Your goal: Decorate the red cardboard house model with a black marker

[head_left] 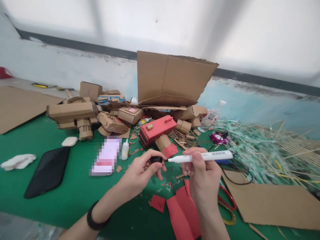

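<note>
Marker (216,155), white, is held mid-scene over green table (80,186). Head view: R hand (203,176) pinches the barrel; L hand (141,170) grips black cap (156,159) btwn thumb & fingers, just left of the bare tip, not touching. Risks, prob.: a sideways slip would ink L fingers; loose pinch could drop cap into scraps (158,203); tip could dry if left uncapped. Around: red box (158,130) on far side, glue bottle (125,150) to left, red paper (178,208) near, partly behind R forearm, scissors (234,202) just right. Cable (237,183) might snag R wrist; stick pile (270,150) & cardboard sheet (280,203) crowd the right.
</note>
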### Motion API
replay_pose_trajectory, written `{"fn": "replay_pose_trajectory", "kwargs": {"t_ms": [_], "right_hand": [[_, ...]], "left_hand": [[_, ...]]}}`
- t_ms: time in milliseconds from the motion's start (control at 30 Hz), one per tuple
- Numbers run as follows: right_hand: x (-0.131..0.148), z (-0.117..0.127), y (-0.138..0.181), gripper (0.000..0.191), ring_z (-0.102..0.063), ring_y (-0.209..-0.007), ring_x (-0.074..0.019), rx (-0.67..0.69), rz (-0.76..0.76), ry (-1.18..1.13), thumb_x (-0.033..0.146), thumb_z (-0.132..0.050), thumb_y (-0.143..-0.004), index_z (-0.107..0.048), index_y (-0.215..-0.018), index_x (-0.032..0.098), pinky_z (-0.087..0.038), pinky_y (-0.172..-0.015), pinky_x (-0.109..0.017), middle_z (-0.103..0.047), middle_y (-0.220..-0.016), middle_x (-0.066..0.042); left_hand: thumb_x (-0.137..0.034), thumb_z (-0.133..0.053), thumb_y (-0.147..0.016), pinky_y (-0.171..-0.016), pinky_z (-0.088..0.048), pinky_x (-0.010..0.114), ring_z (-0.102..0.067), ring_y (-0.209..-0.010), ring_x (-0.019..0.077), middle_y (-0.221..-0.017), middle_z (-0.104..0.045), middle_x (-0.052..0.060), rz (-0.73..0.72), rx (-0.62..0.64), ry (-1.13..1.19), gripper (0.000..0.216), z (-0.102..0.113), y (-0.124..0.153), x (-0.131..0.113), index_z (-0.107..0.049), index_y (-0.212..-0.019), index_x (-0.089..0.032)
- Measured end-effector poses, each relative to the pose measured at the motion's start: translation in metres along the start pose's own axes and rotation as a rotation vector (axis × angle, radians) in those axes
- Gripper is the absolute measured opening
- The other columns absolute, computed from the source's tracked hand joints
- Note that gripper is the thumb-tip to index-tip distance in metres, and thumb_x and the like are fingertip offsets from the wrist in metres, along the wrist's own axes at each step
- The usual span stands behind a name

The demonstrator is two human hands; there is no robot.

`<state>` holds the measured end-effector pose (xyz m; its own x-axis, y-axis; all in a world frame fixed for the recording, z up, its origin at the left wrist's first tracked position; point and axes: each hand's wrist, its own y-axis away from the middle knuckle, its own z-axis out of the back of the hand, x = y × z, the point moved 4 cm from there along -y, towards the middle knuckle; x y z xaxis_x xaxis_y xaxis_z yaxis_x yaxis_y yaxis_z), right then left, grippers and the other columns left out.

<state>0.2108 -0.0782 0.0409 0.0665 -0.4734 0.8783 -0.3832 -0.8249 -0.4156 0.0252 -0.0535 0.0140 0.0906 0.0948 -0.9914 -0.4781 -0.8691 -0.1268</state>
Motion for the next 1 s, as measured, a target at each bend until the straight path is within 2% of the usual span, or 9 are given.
{"fn": "replay_pose_trajectory", "kwargs": {"t_ms": [200,400,533,600,667,800,867,933,1000], "right_hand": [[0.004,-0.013,0.012,0.037,-0.056,-0.049,-0.0119,-0.059,-0.172,0.101,0.056,-0.079,-0.098,-0.074,-0.087,0.021,-0.047,-0.049,-0.025,-0.06,-0.059,0.006],[-0.008,-0.025,0.02,0.031,-0.063,-0.053,-0.0138,0.162,-0.281,0.031,0.051,-0.08,-0.098,-0.076,-0.093,0.021,-0.053,-0.053,-0.026,-0.065,-0.064,0.004],[-0.021,-0.02,0.019,0.036,-0.061,-0.05,-0.0106,0.32,-0.308,-0.017,0.056,-0.086,-0.092,-0.082,-0.103,0.022,-0.05,-0.046,-0.022,-0.072,-0.077,0.001],[-0.017,-0.009,0.016,0.041,-0.066,-0.057,-0.0107,0.367,-0.254,-0.028,0.055,-0.088,-0.091,-0.081,-0.119,0.027,-0.053,-0.051,-0.021,-0.073,-0.085,0.001],[-0.006,0.004,0.012,0.04,-0.069,-0.063,-0.0106,0.337,-0.121,0.039,0.05,-0.085,-0.096,-0.077,-0.132,0.034,-0.056,-0.057,-0.02,-0.073,-0.088,0.003],[0.021,0.002,0.023,0.012,-0.075,-0.067,-0.0114,0.516,0.227,0.429,0.039,-0.076,-0.105,-0.081,-0.114,0.034,-0.055,-0.061,-0.018,-0.081,-0.086,0.003],[0.03,-0.004,0.037,0.012,-0.079,-0.072,-0.0129,0.482,0.374,0.497,0.034,-0.068,-0.109,-0.08,-0.113,0.031,-0.057,-0.066,-0.02,-0.086,-0.092,0.001],[0.034,-0.011,0.053,0.015,-0.077,-0.065,-0.0128,0.431,0.466,0.471,0.028,-0.063,-0.111,-0.077,-0.116,0.027,-0.057,-0.063,-0.021,-0.085,-0.087,0.0],[0.034,-0.015,0.066,0.017,-0.071,-0.056,-0.0113,0.383,0.485,0.417,0.026,-0.06,-0.112,-0.075,-0.118,0.025,-0.055,-0.058,-0.022,-0.081,-0.078,0.0]], "left_hand": [[-0.046,-0.066,-0.108,-0.072,-0.058,0.026,-0.074,-0.072,0.0161,-0.088,-0.076,0.0,-0.017,0.047,-0.034,0.024,-0.001,-0.001,-0.007,-0.068,-0.113,-0.023],[-0.043,-0.065,-0.109,-0.076,-0.059,0.027,-0.074,-0.078,0.017,-0.091,-0.077,0.001,-0.045,0.094,-0.11,0.021,-0.005,-0.002,-0.004,-0.069,-0.113,-0.023],[-0.05,-0.065,-0.107,-0.063,-0.054,0.026,-0.069,-0.065,0.0167,-0.073,-0.069,-0.004,-0.018,-0.038,-0.098,0.027,0.002,0.003,-0.004,-0.062,-0.106,-0.023],[-0.05,-0.065,-0.106,-0.058,-0.05,0.025,-0.064,-0.059,0.0146,-0.07,-0.066,-0.005,0.004,-0.087,-0.169,0.028,0.01,0.007,-0.01,-0.061,-0.1,-0.023],[-0.046,-0.068,-0.103,-0.054,-0.046,0.023,-0.061,-0.058,0.0129,-0.074,-0.066,-0.004,0.018,-0.099,-0.26,0.025,0.016,0.011,-0.021,-0.061,-0.094,-0.023],[-0.037,-0.066,-0.102,-0.055,-0.046,0.022,-0.062,-0.059,0.0124,-0.071,-0.065,-0.004,-0.065,-0.101,-0.324,0.021,0.017,0.015,-0.041,-0.067,-0.088,-0.021],[-0.036,-0.058,-0.108,-0.06,-0.049,0.022,-0.065,-0.064,0.0125,-0.072,-0.068,-0.003,-0.152,-0.169,-0.339,0.028,0.013,0.018,-0.047,-0.071,-0.088,-0.021],[-0.035,-0.052,-0.114,-0.063,-0.049,0.022,-0.066,-0.067,0.0118,-0.073,-0.07,-0.001,-0.263,-0.248,-0.353,0.039,0.009,0.023,-0.05,-0.073,-0.084,-0.021],[-0.036,-0.047,-0.118,-0.063,-0.048,0.023,-0.064,-0.065,0.011,-0.071,-0.068,-0.001,-0.354,-0.281,-0.342,0.047,0.003,0.03,-0.051,-0.071,-0.08,-0.021]]}}
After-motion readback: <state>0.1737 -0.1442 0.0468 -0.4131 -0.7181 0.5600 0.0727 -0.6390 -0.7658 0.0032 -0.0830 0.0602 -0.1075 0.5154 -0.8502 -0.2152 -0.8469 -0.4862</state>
